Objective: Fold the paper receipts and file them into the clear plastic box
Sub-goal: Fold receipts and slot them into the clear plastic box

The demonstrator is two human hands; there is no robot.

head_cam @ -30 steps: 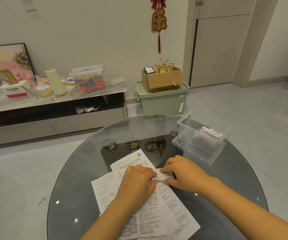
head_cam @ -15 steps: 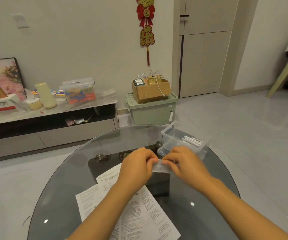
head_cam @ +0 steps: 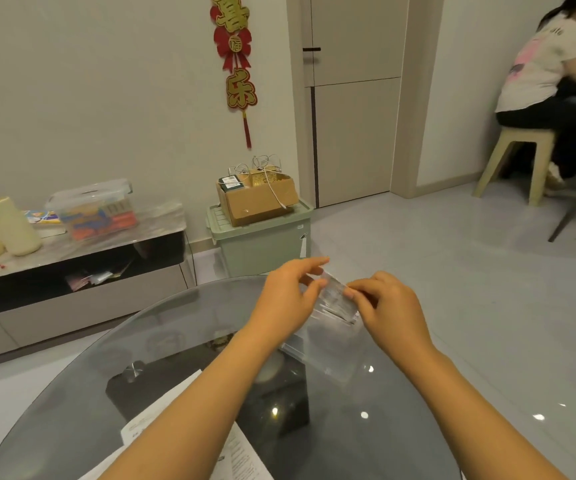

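I am holding a small folded receipt (head_cam: 335, 296) up in front of me with both hands, above the far part of the round glass table (head_cam: 400, 427). My left hand (head_cam: 288, 296) is pinching its left end between thumb and curled fingers, with the forefinger stretched out over the top edge. My right hand (head_cam: 388, 306) is pinching its right end, fingers curled around it. The clear plastic box (head_cam: 328, 355) is sitting on the table just below the receipt and my hands, blurred and partly hidden by them, so I cannot tell what it is holding. Unfolded printed sheets (head_cam: 241, 455) are lying flat on the table near me, under my left forearm.
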